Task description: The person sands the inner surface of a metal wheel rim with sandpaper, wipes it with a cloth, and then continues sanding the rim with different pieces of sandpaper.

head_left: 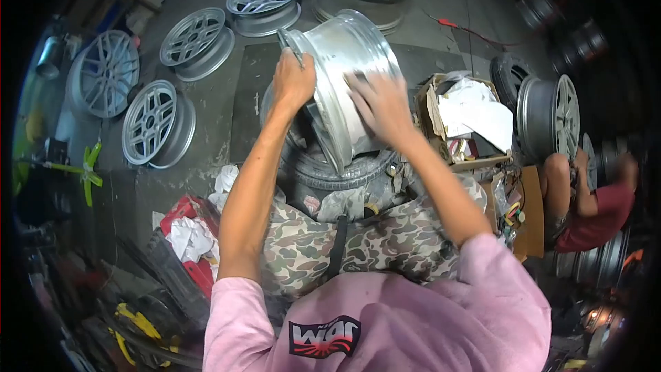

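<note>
A silver wheel rim (358, 48) stands on edge, tilted, on a black tire (330, 173) in front of my knees. My left hand (295, 81) is closed round the rim's spoked face at its upper left edge. Against the rim's polished barrel lies my right hand (379, 103), blurred by motion, its fingers partly spread; a small dark piece shows at its fingertips, too unclear to name. Camouflage cloth (385, 248) covers my lap.
Several silver rims (151, 124) lie on the floor ahead and left. A box of papers (475, 114) is right of the tire, a red container (200, 272) to the left. At far right a co-worker (599, 213) sits by another rim (544, 117). A green fan (89, 172) stands left.
</note>
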`<state>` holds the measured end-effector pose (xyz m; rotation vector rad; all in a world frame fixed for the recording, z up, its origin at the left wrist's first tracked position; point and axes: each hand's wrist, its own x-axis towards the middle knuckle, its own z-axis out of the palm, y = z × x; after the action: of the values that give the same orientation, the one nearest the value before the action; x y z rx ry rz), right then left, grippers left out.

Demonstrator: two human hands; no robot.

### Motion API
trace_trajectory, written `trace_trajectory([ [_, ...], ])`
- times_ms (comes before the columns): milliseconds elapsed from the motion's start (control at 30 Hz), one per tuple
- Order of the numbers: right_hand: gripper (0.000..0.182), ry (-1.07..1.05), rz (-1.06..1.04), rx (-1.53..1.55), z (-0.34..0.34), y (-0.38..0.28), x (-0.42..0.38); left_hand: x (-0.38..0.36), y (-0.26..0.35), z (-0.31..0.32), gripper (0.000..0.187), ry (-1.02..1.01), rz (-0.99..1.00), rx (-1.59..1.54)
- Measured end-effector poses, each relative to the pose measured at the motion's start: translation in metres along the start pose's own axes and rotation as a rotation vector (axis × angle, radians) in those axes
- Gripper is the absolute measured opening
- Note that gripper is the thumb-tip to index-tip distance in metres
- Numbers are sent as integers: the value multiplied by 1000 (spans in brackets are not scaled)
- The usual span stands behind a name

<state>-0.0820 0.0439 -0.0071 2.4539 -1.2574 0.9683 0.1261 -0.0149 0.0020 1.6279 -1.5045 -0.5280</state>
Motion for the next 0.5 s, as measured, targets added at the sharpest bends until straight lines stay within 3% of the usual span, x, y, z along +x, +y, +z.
trace_trajectory([
  [33,40,108,-69,-55,1,1,-32,0,-1,2,51,14,2,3],
  [133,42,-14,43,-144,-5,-10,-44,1,-5,12,51,68,82,-1],
  [267,45,123,45,-146,21,-4,22,3,-8,3,51,28,28,25],
  [400,44,101,43,-189,5,-13,-71,-2,-9,6,53,73,36,30],
  [500,44,22,86,-224,-2,-14,-89,-3,-2,4,56,24,44,51],
])
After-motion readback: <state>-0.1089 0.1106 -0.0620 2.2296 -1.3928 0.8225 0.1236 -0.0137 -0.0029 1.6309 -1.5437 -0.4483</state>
